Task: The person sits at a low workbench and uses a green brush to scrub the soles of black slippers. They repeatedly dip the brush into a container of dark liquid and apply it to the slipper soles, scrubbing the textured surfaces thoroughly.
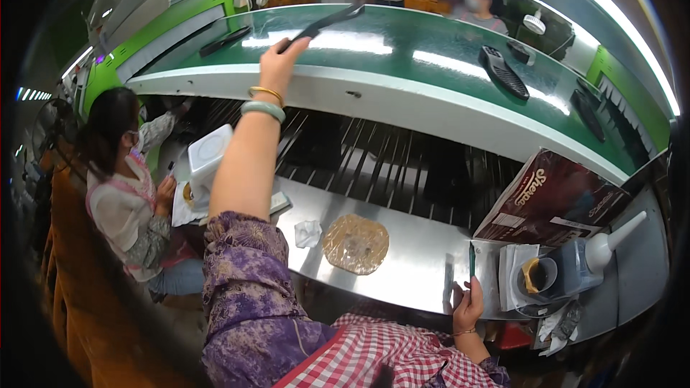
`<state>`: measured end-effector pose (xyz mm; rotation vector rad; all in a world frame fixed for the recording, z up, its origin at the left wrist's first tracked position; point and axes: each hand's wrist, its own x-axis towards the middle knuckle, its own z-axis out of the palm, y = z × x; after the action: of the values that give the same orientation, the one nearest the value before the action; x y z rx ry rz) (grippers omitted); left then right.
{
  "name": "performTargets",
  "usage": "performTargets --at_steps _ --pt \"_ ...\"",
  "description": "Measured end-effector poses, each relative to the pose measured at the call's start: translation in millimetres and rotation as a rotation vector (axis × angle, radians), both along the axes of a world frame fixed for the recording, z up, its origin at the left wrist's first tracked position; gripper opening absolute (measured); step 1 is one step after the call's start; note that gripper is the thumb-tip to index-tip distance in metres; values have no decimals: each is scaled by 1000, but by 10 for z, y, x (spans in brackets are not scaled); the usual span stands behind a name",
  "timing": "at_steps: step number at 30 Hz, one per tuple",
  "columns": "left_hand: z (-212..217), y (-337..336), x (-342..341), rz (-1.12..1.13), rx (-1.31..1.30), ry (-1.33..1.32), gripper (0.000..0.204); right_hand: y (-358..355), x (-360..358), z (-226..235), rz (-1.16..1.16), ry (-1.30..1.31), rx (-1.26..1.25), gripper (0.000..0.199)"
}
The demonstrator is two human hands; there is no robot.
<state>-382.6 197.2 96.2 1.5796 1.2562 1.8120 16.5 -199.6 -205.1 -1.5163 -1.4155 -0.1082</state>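
The left hand (279, 62) is stretched up over the green belt (431, 47), its grip closed on one end of a long black remote (322, 25), which slants up and to the right just above the belt; a gold bangle (267, 91) and a pale bangle (263, 108) sit on that wrist. The right hand (468, 305) rests low at the near edge of the steel tabletop (417, 259), grip pinched on a thin green tool (472, 260) held upright, perhaps a pen, too small to tell. Between the hands a round tan pad (355, 244) lies on the tabletop; a dark red box (553, 197) and a grey squeeze bottle (600, 251) stand to the right; more remotes (503, 72) lie on the belt.
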Motion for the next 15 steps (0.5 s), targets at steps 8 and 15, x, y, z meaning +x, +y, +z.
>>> performTargets --at_steps 8,15 --pt "-1117 -2595 999 -410 245 275 83 -296 113 209 -66 187 148 36" --pt "-2540 -3502 1754 -722 -174 433 89 -737 513 1024 -309 293 192 37"
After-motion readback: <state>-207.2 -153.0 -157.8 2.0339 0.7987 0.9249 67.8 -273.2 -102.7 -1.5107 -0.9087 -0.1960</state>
